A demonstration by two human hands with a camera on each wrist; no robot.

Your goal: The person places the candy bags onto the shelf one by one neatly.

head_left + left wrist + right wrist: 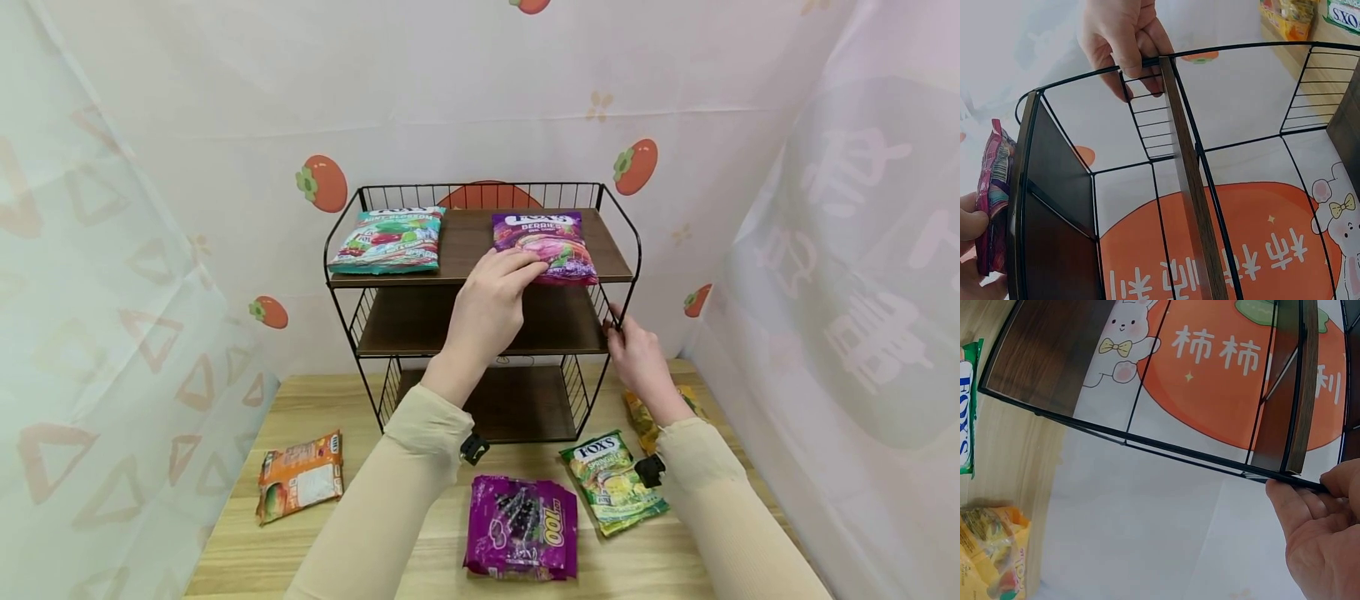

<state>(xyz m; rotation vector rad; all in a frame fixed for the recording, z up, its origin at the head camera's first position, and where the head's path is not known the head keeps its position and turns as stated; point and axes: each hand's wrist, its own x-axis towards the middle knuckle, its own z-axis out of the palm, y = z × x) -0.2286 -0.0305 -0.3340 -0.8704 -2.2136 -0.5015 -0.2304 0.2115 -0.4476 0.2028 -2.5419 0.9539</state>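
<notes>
We see the purple Fox's Berries bag (551, 242) lying on the right part of the top shelf of a black wire rack (408, 325), its front edge at the shelf's lip. The left hand (491, 300) touches the bag's near left corner with its fingers; the head view hides the thumb and the left wrist view cuts the hand off, so we cannot tell whether it pinches the bag or only rests on it. That wrist view does give us the bag edge-on against the board.

The right hand (637, 346) grips the rack's right side by the middle shelf. From above we get mostly its back; both wrist views show its thumb and fingers closed about the black wire.

On the top shelf's left we find a teal Fox's bag (390, 240). On the wooden table (630, 567) lie an orange bag (302, 477), a purple "100" bag (522, 529) and a green Fox's bag (611, 483). A yellow bag (991, 550), partly behind the right arm from the head, shows more plainly from the right wrist. Only the wrist views show us the printed rabbit (1125, 337) on the backdrop (480, 83).
</notes>
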